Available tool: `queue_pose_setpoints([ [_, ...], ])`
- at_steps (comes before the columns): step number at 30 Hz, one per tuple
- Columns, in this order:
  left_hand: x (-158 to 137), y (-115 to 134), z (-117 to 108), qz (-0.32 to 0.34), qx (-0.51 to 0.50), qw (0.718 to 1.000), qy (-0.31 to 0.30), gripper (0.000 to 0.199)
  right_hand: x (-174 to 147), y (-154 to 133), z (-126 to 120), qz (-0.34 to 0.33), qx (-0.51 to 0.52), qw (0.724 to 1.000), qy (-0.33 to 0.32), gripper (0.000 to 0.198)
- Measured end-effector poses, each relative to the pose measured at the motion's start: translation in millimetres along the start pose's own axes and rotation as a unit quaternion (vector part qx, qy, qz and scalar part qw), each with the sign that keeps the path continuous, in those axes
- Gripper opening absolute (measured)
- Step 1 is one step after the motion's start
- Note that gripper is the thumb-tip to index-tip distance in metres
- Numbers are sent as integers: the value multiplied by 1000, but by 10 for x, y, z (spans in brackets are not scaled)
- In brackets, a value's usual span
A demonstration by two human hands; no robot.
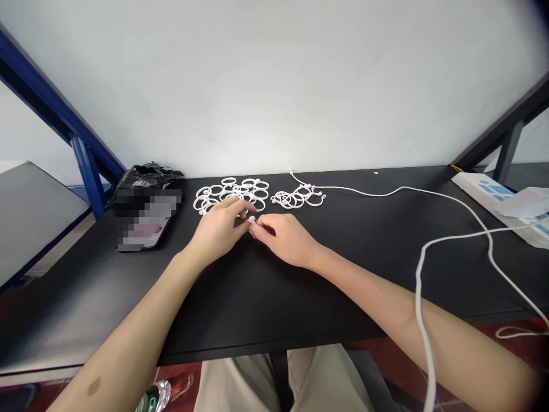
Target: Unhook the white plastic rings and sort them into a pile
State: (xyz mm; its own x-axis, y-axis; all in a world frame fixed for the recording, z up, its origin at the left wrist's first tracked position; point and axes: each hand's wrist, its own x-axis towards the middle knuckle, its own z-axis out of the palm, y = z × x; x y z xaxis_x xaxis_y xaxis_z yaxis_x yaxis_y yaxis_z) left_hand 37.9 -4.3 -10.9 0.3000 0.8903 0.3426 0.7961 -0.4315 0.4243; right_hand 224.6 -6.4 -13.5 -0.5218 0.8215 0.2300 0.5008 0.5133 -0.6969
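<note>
A small white plastic piece (251, 220) sits between my two hands, just above the black tabletop; my fingers cover most of it. My right hand (288, 236) pinches it between thumb and forefinger. On its other side, my left hand (219, 226) has its thumb against the piece, with fingers curled over the top. Beyond my left hand lies a pile of thin white plastic rings (259, 194), several with little knobs or eyelets. A smaller group of similar white rings (315, 200) rests behind my right hand.
At the left are a pixelated phone-like object (154, 220) and a crumpled black plastic bag (148, 174). A white cable (403, 188) crosses the right side and hangs over my right forearm. A white-and-blue package (493, 191) lies far right. A white wall backs the table.
</note>
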Motion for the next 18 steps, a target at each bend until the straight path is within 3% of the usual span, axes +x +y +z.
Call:
queue_pose_setpoints([
  [11,104,-112,-16,-111,-67,989,76,22,38,34,19,-112,-4,990,80,26],
  [14,71,-175,12,-52,-37,996,63,32,42,64,-10,-81,-55,990,106,29],
  [18,42,-160,150,53,100,993,30,41,78,145,-159,37,-206,967,147,29],
])
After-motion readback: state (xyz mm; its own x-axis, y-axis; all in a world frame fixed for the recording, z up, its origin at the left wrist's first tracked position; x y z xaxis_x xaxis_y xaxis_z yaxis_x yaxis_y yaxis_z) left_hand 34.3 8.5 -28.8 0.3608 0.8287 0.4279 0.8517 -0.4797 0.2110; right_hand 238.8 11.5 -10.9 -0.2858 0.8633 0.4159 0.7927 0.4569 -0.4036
